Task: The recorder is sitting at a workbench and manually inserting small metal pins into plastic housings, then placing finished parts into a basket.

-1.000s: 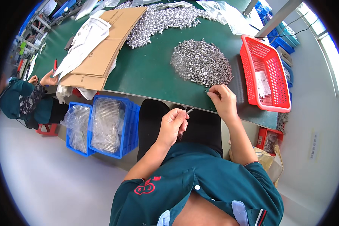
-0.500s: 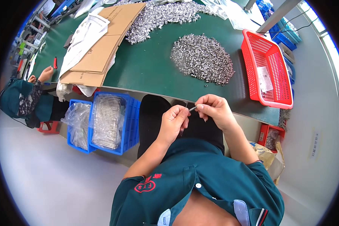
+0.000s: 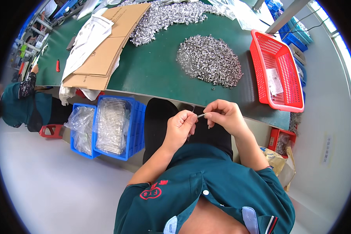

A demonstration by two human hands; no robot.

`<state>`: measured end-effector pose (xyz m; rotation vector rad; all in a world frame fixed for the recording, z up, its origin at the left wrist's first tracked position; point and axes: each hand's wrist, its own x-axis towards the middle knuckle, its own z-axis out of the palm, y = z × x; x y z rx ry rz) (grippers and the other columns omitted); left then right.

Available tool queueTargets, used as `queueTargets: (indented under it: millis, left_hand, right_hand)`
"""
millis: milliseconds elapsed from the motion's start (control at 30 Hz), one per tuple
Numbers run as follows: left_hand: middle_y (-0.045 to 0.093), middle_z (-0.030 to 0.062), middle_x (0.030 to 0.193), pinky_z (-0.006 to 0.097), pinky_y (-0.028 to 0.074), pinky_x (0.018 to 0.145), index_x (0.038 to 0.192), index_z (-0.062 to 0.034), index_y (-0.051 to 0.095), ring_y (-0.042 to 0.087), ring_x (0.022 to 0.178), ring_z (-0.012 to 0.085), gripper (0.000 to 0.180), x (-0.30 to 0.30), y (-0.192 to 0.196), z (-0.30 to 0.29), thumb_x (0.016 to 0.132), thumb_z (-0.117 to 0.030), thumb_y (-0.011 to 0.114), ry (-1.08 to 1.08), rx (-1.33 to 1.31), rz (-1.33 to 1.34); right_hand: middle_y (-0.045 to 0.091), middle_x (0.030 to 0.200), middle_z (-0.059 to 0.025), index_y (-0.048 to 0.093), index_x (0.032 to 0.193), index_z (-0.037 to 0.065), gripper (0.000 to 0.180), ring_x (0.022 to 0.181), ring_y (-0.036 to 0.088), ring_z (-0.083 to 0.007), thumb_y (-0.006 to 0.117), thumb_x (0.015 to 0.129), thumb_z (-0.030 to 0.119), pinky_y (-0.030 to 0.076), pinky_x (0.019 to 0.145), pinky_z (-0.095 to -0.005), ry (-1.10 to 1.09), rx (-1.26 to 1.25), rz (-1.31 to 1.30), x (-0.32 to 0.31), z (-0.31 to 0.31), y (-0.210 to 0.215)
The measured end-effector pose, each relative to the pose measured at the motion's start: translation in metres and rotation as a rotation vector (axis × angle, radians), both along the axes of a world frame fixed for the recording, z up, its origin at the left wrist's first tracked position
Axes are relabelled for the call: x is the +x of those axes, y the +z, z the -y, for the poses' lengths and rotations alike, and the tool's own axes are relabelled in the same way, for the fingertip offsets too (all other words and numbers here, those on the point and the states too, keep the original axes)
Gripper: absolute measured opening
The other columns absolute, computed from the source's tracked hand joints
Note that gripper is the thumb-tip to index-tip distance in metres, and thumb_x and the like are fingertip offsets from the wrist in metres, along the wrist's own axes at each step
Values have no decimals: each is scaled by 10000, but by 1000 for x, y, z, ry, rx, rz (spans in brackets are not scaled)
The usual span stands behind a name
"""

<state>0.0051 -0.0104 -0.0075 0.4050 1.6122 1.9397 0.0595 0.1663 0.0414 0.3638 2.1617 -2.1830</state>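
Observation:
Between my hands, just off the table's near edge, is a thin silver metal rod (image 3: pixel 201 115). My left hand (image 3: pixel 180 128) pinches its left end between thumb and curled fingers. At the other end, my right hand (image 3: pixel 227 117) is closed in a pinch with thumb and forefinger. Both ends of the rod are hidden by fingertips. Beyond the hands, a heap of small silver hollow metal sleeves (image 3: pixel 210 60) lies on the green table (image 3: pixel 152 70).
A larger heap of shiny metal pieces (image 3: pixel 171 17) lies farther back. Right of the sleeves stands a red plastic basket (image 3: pixel 261 70) with a paper slip. Flattened cardboard (image 3: pixel 101 58) is at left. Blue crates (image 3: pixel 134 128) of bagged metal rods stand below; a co-worker (image 3: pixel 27 103) sits far left.
My hands stay nearly in place, the right slightly lower and closer on the rod. The co-worker at far left has leaned away, and their hand has moved left along the table.

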Motion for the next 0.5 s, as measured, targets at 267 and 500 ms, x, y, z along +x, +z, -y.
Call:
queueTargets:
  millis: [267,500]
  left_hand:
    - [516,-6,540,182,329,408,801,-33,581,447,454,31,249,-1,2,-3,930,-244,557,19,56,31]
    - [519,-5,553,187,339,415,806,-28,581,458,465,34,223,2,0,0,927,-214,560,56,27,-31]
  right_hand:
    - [632,799,-101,582,967,-8,173,643,603,-140,567,899,150,513,540,-282,-12,-905,22,2,5,-20]
    - [602,729,-72,581,899,16,90,560,558,-123,581,883,105,475,497,-263,-26,-909,84,1,11,-25]
